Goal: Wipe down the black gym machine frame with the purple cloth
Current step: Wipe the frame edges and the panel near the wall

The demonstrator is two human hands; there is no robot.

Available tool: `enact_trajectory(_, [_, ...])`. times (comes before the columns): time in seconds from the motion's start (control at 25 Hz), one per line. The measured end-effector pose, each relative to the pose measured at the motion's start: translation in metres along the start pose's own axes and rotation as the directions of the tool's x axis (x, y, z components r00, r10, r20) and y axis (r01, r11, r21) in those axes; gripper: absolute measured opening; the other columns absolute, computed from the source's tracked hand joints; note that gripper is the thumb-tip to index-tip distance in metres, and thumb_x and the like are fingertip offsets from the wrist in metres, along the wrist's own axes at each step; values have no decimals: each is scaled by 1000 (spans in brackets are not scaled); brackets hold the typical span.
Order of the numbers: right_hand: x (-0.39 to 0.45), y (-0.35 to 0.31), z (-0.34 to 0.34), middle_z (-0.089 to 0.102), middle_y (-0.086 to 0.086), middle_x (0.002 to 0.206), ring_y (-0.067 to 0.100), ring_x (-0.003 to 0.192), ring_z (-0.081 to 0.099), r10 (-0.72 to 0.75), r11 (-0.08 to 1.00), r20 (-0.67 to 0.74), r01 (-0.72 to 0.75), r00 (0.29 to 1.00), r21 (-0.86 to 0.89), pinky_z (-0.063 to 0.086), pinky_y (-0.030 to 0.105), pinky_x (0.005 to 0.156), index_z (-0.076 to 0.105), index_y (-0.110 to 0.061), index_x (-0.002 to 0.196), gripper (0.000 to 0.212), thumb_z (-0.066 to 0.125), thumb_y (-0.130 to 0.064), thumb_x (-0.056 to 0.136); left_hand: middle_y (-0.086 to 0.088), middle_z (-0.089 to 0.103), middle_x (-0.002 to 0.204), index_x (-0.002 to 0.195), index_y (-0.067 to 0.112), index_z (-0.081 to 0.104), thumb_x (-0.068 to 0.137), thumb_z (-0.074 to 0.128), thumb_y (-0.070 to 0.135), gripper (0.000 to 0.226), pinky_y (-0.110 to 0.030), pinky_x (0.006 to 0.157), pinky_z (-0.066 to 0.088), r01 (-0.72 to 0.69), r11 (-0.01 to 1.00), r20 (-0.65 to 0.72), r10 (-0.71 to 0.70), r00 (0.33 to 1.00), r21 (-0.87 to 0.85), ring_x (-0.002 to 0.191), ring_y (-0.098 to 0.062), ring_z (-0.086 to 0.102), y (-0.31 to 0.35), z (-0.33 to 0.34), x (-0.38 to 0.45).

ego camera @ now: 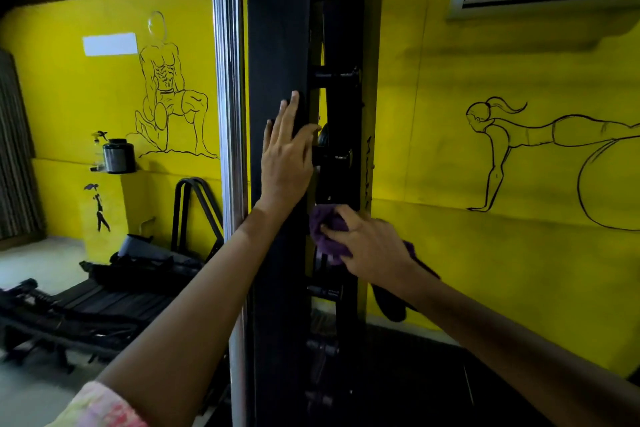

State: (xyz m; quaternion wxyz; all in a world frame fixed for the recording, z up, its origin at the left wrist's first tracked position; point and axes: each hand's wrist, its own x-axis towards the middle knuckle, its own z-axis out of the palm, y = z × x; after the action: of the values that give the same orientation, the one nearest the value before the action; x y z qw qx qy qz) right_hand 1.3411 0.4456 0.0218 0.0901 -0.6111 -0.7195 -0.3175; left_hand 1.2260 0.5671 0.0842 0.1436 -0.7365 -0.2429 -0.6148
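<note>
Against the frame's [277, 45] right edge, her right hand [370, 246] clutches the cloth [323, 229] mid-wipe (left hand [285, 156] flat, steadying); plenty looks unwiped.

Black frame [277, 45]: tall upright post, matte, running from top edge to bottom edge at centre, with a second black upright just to its right joined by short black cross pegs. Purple cloth [325, 236]: soft, bunched into a wad, pressed against the right edge of the post at mid-height, just below a round black knob; one end trailing down and to the right, darker there, partly hidden.
</note>
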Motion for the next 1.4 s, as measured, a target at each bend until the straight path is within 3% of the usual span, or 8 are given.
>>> enact_trajectory(0.08, [1, 0, -3, 43, 3, 127, 26, 95, 59, 34, 998, -7, -34, 999, -43, 40, 28, 62, 57, -29, 123, 38, 61, -33, 86, -13, 21, 157, 111, 13, 66, 96, 39, 30, 35, -48, 116, 13, -2, 1000, 57, 1, 998, 27, 145, -30, 15, 0, -3, -10])
enact_trajectory(0.16, [12, -10, 0, 41, 5, 129, 26, 103, 55, 79, 997, -88, -80, 993, -13, 41, 30, 67, 59, -26, 121, 32, 56, -32, 89, -12, 16, 158, 114, 15, 64, 96, 39, 34, 37, -50, 116, 11, 8, 999, 96, -13, 995, 47, 146, -31, 10, 3, -4, -17])
enact_trajectory(0.28, [6, -19, 4, 52, 10, 124, 31, 95, 59, 88, 995, -62, -85, 994, 55, 51, 34, 64, 66, -21, 114, 39, 72, -27, 76, -12, 9, 160, 123, 16, 59, 95, 41, 40, 41, -52, 117, 7, 35, 995, 164, -50, 985, 93, 147, -30, 4, 5, -5, -22])
enact_trajectory(0.48, [-38, -9, 18, 61, 7, 108, 26, 71, 62, 107, 994, -94, -104, 990, 29, 47, 29, 47, 72, -24, 102, 49, 85, -29, 55, -13, 0, 160, 133, 12, 50, 86, 61, 42, 57, -57, 115, 6, 76, 984, 229, -112, 967, 161, 147, -31, -4, 14, -1, -26])
enact_trajectory(0.68, [-36, -52, 66, 56, 7, 121, 28, 93, 61, 19, 998, 86, -24, 996, 55, 52, 32, 61, 70, -24, 107, 49, 83, -33, 60, -16, 0, 159, 137, 11, 44, 83, 60, 39, 63, -60, 114, 6, 97, 973, 234, -147, 961, 211, 147, -34, -5, 22, 1, -29])
enact_trajectory(0.88, [-70, -34, 84, 64, 1, 111, 24, 77, 62, -173, 983, 128, 179, 977, -42, 48, 29, 52, 74, -29, 96, 62, 89, -30, 35, -14, -1, 160, 142, 16, 39, 84, 59, 36, 64, -59, 114, 1, 23, 962, 274, -100, 957, 271, 147, -32, -5, 13, -5, -31])
enact_trajectory(1.08, [-40, -52, 78, 63, 8, 111, 29, 80, 63, -10, 998, 60, 7, 998, 56, 51, 30, 51, 74, -25, 96, 59, 92, -31, 40, -17, 5, 159, 138, 15, 43, 82, 59, 35, 62, -65, 111, 8, 57, 959, 234, -125, 964, 278, 146, -35, 0, 16, 4, -34])
enact_trajectory(1.4, [-97, -55, 115, 61, 7, 113, 29, 82, 62, -99, 984, 88, 84, 991, 156, 51, 34, 54, 71, -24, 107, 63, 90, -27, 47, -18, 16, 157, 144, 17, 38, 82, 59, 33, 67, -63, 111, 7, 55, 959, 168, -105, 980, 277, 145, -36, 10, 12, 12, -41])
